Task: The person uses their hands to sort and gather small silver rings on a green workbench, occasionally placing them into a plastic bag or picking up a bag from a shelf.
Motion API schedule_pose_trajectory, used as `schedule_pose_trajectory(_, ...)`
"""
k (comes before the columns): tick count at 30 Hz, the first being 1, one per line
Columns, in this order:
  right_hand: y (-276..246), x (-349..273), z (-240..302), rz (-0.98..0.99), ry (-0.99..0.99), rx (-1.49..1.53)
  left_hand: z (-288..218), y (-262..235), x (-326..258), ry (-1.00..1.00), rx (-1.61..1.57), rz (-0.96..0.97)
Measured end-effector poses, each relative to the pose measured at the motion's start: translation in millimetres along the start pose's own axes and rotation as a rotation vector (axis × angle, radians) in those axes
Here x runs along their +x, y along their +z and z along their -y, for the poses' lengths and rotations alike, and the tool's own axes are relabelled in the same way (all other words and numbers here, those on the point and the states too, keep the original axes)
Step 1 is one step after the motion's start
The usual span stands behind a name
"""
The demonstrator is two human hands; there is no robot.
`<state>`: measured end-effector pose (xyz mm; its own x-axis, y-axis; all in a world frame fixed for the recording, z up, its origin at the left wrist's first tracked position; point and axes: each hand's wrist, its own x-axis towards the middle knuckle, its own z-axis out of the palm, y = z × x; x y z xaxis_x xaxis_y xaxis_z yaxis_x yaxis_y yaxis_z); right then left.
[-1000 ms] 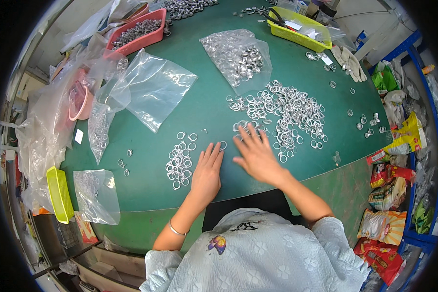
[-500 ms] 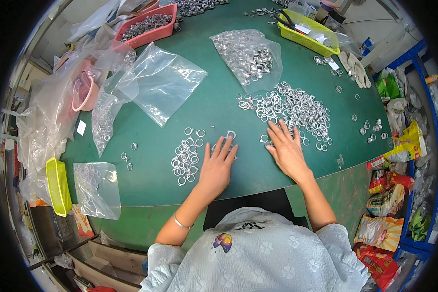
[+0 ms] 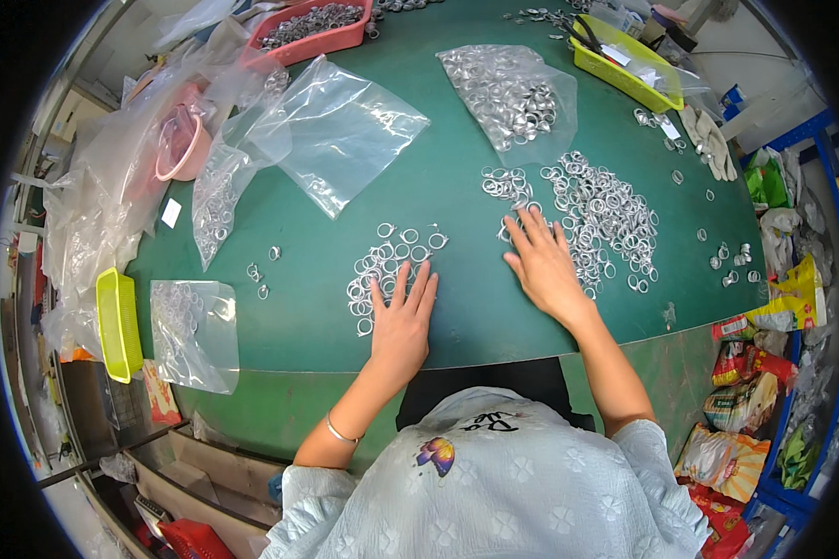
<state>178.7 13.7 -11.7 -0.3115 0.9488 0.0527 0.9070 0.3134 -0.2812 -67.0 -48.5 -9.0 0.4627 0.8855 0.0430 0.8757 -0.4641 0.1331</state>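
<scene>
Your left hand (image 3: 403,321) and right hand (image 3: 543,264) lie flat and released on the table (image 3: 457,214). A careless sweep could merge the small ring pile (image 3: 382,270) with the large pile (image 3: 606,219).

Pale blue-white top, soft crinkled fabric, faint clover-like pattern all over. Short loose sleeves ending above elbows, forearms bare. Small butterfly motif, purple and orange, printed on chest; dark script marking beside it, partly hidden by folds. Thin silver bangle on left wrist. Left hand (image 3: 401,321) bare, no rings visible. Right hand (image 3: 545,265) bare, no glove.
</scene>
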Motion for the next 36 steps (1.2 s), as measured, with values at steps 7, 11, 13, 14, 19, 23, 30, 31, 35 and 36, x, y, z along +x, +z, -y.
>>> schedule_pose_trajectory(7,-11.4,4.0,26.9,0.007,-0.059,0.121,-24.4,-16.0,-37.8,-0.040,-0.296,0.006)
schedule_pose_trajectory(11,2.2,-11.6,42.4,0.095,-0.180,0.076,-23.3,-11.1,-44.3,-0.072,-0.376,-0.070)
schedule_pose_trajectory(13,-2.6,-11.3,43.3,0.071,-0.148,0.138,-14.5,-9.3,-40.9,-0.173,-0.395,-0.218)
schedule_pose_trajectory(14,-8.2,-8.3,44.0,0.033,-0.110,0.131,-9.3,-8.1,-36.3,-0.221,-0.404,-0.291)
schedule_pose_trajectory(19,3.0,-19.2,53.5,0.057,-0.029,0.017,9.7,-5.2,-7.3,-0.259,-0.272,-0.419)
schedule_pose_trajectory(23,6.2,-30.7,68.6,0.112,-0.193,0.232,18.5,-3.3,-0.3,-0.229,-0.289,-0.409)
schedule_pose_trajectory(30,-10.9,-32.3,42.8,-0.012,-0.175,0.193,29.3,-8.4,9.2,-0.262,-0.492,-0.603)
schedule_pose_trajectory(31,-11.0,-36.1,41.1,0.025,-0.196,0.195,26.8,-8.9,14.1,-0.216,-0.536,-0.609)
schedule_pose_trajectory(35,-9.4,-46.9,30.4,0.024,-0.163,0.254,-4.6,-7.6,40.2,-0.073,-0.604,-0.564)
schedule_pose_trajectory(36,-12.8,-47.4,26.8,-0.044,-0.100,0.279,-14.4,-8.9,47.3,-0.067,-0.633,-0.507)
